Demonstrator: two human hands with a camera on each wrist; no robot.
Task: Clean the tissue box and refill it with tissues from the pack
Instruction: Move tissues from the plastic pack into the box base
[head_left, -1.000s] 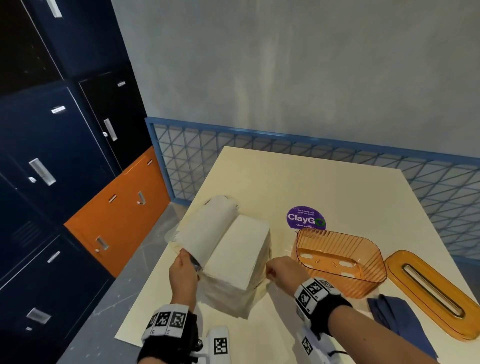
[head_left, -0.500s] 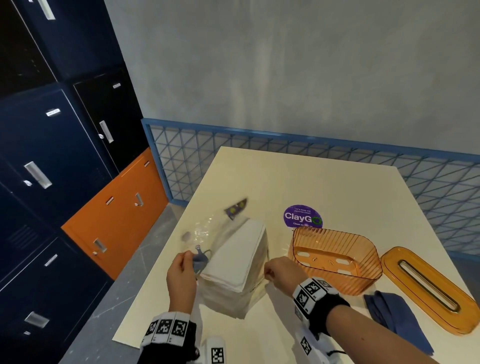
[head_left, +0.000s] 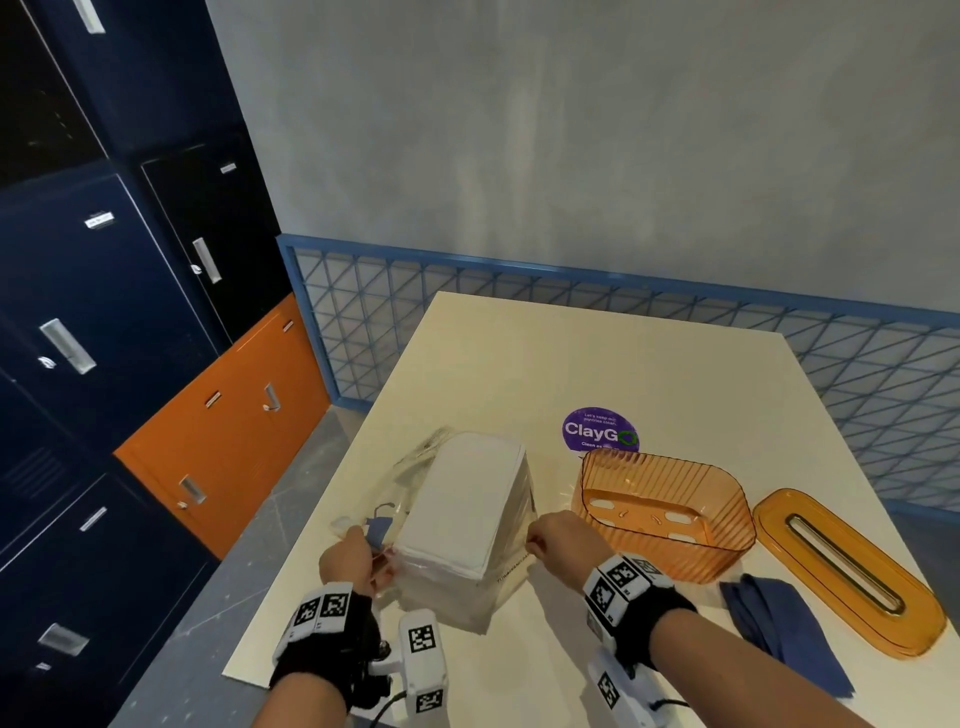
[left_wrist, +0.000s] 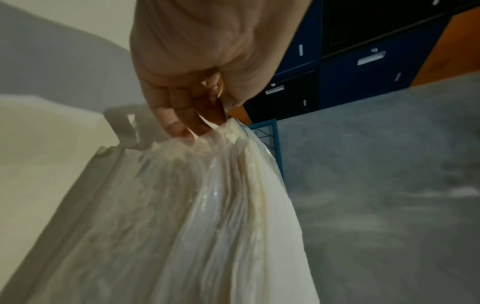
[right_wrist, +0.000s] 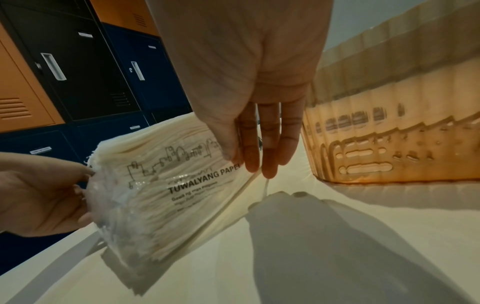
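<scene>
Tissue pack (head_left: 462, 525) is sitting tilted near the left edge of the worktop (head_left: 597, 364) in the head view, beside the open orange tissue box (head_left: 667, 512); its lid (head_left: 847, 569) and a blue cloth (head_left: 779, 629) are lying to the right. Left hand (head_left: 348, 558) and right hand (head_left: 561, 540) are each pinching the clear wrapper (head_left: 410, 483) on opposite sides. Left wrist view: curled fingers (left_wrist: 182, 115) are bunching the film. Right wrist view: thumb and fingers (right_wrist: 249, 144) are gripping the printed side. Risks, as judged: the film is looking slippery, so uneven pulling may be spilling sheets off the stack or dragging the pack over the nearby edge.
</scene>
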